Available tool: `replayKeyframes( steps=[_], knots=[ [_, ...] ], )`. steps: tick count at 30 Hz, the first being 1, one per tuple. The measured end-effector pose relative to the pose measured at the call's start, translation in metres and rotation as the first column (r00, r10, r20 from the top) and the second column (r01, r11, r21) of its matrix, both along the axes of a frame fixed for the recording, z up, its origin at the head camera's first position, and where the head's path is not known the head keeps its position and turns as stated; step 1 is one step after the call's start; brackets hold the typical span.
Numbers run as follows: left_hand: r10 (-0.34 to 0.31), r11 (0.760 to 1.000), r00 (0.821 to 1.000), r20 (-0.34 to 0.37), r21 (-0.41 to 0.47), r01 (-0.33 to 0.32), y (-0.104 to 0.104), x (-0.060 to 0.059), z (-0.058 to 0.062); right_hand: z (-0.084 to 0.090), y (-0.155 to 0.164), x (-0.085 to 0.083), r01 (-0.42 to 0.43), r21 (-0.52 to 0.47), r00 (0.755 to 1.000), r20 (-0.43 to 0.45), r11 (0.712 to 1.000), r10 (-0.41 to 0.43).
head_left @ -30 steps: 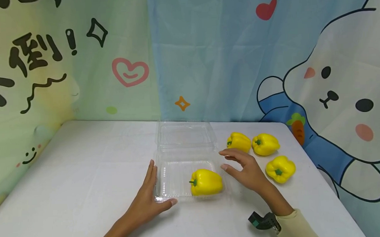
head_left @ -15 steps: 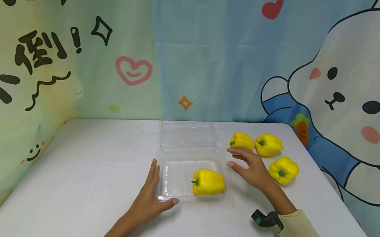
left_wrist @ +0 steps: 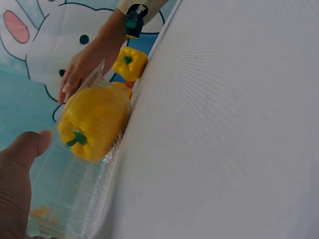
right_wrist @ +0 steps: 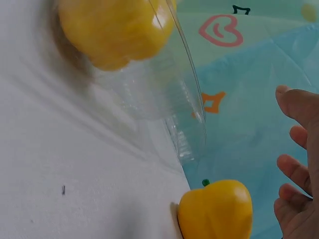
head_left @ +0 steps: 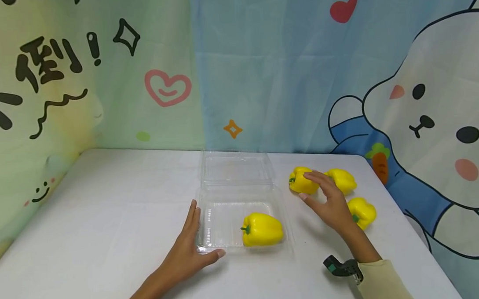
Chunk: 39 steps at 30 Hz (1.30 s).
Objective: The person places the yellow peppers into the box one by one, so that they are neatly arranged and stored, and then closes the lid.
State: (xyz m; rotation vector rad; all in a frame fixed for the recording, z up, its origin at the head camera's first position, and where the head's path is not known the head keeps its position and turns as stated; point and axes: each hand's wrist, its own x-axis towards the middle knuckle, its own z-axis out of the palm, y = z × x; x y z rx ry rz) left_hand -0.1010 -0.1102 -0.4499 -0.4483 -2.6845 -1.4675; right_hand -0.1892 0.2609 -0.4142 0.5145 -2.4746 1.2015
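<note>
A: Bracing comes first. The left hand (head_left: 187,252) lies flat, fingers straight, against the near-left corner of the clear plastic clamshell container (head_left: 215,238), thumb along its front edge, holding nothing. Keep that pressure light so the thin wall does not buckle.

B: And the load already inside?

A: One yellow bell pepper with a green stem (head_left: 262,228) lies on its side in the tray's right half, just beyond the left thumb. The space left of it is free.

B: Now the pick?

A: The right hand (head_left: 330,203) is spread, fingertips touching the leftmost loose yellow pepper (head_left: 300,182); no grip is closed yet. Wrap fingers over its far side and thumb on the near side. Two more yellow peppers (head_left: 362,211) lie behind the palm, so I would lift straight up off the white table (head_left: 107,215) to avoid rolling them.
</note>
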Motion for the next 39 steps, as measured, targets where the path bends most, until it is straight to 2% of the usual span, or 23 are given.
replayKeyframes(
  steps=[11,16,22,26,33,39],
  knots=[
    [0.001,1.000,1.000,-0.004,0.008,-0.001,0.000,0.000,-0.002,-0.003,0.009,-0.015,0.045,-0.032,0.990,0.133,0.998,-0.040],
    [0.002,1.000,1.000,0.004,0.009,-0.002,0.000,0.001,-0.001,-0.006,0.012,-0.027,0.069,-0.025,0.985,0.158,0.997,-0.064],
    [0.001,1.000,1.000,0.011,0.007,-0.001,0.000,0.000,0.000,-0.009,0.018,-0.039,0.054,-0.009,0.982,0.180,0.998,-0.052],
    [0.002,1.000,1.000,0.014,0.006,-0.002,0.001,0.000,0.000,-0.013,0.022,-0.041,0.031,-0.009,0.976,0.215,0.999,-0.028],
    [0.003,1.000,1.000,0.000,0.000,-0.003,0.001,0.000,-0.001,-0.019,0.022,-0.041,0.019,0.116,0.960,0.276,0.993,-0.050],
    [0.000,1.000,1.000,-0.003,-0.003,0.000,0.001,0.000,-0.001,-0.020,0.020,-0.043,0.024,0.152,0.953,0.295,0.988,-0.069]
  ],
)
